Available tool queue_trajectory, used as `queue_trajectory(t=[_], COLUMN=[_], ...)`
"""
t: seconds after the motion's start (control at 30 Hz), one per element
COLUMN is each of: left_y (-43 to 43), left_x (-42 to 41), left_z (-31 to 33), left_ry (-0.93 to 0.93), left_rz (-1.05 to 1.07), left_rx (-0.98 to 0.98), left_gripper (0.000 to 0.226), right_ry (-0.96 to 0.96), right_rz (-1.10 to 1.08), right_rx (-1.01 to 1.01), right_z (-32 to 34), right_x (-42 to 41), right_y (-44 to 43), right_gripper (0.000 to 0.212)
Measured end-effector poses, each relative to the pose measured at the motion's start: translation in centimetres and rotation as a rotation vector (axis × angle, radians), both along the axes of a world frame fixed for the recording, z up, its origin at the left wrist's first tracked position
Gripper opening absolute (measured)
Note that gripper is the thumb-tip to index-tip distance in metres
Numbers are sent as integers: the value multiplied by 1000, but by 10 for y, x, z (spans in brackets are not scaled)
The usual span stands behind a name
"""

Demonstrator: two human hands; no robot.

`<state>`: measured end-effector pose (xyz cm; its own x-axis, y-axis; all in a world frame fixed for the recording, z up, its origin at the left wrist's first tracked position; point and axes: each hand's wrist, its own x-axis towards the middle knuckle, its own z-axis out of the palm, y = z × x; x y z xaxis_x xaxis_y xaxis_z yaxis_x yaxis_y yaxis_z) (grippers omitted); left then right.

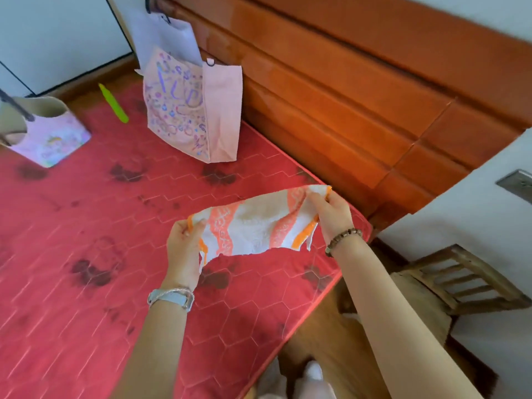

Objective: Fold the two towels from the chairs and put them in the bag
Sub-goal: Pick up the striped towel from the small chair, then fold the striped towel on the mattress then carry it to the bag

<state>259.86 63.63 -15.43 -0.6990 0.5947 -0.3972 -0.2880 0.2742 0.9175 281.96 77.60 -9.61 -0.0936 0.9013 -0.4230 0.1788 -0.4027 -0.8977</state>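
**Pinching 1 towel at both ends, over the bed**

Pinching the near-left end of the orange-and-white towel (253, 226) with the left grip (184, 249), thumb on top, fingers curled tight under the edge. Pinching the far-right end with the right grip (334, 214), fingers narrow and bunching the cloth. Holding it stretched between both, sagging a little in the middle, up over the red mattress of the bed (86, 226), near the corner by the wooden headboard (345, 82). Wearing a silver watch (172, 298) on the left wrist and a bead bracelet (344, 239) on the right.

Facing a pink bag (193, 110) upright farther back on the mattress, close to the headboard, with a white bag (167, 38) just behind it. Cannot read the large purple letters on its front for certain; small coloured doodles all around them.

Farther left, at the frame edge, a small pastel bag (49, 133) with a rainbow print and no legible writing. Between those 2 bags, a green stick-like item (113, 103) flat on the mattress. Off the bed to the right, a wooden chair (449, 277) by the wall.
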Motion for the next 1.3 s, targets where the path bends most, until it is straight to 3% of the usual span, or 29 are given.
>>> queue_trajectory(t=[0.13, 0.2, 0.37, 0.57, 0.8, 0.9, 1.07, 1.2, 1.3], left_y=[-21, -32, -54, -82, -91, -92, -91, -88, -92], left_x=[-23, -29, -27, -6, 21, 25, 21, 17, 26], left_z=[-17, -33, -95, -190, -272, -287, -292, -298, -301], left_ry=[19, 34, 13, -83, -224, -246, -228, -187, -111], left_rz=[92, 129, 216, 397, 475, 500, 535, 519, 388], left_rx=[-17, -30, -107, -263, -431, -462, -473, -512, -538], left_gripper=[17, 18, 17, 14, 8, 15, 16, 27, 42], right_ry=[-8, -45, -197, -391, -476, -474, -295, -274, -348], right_rz=[98, 155, 259, 439, 512, 481, 384, 466, 621], right_rx=[-38, -79, -139, -224, -454, -496, -560, -539, -505], right_z=[-29, -52, -128, -231, -305, -322, -317, -314, -323], right_x=[-43, -59, -78, -70, -48, -42, -42, -43, -38], right_y=[1, 1, -4, -20, -21, -18, -3, 7, 6], right_gripper=[62, 56, 16, 41, 42, 48, 30, 27, 32])
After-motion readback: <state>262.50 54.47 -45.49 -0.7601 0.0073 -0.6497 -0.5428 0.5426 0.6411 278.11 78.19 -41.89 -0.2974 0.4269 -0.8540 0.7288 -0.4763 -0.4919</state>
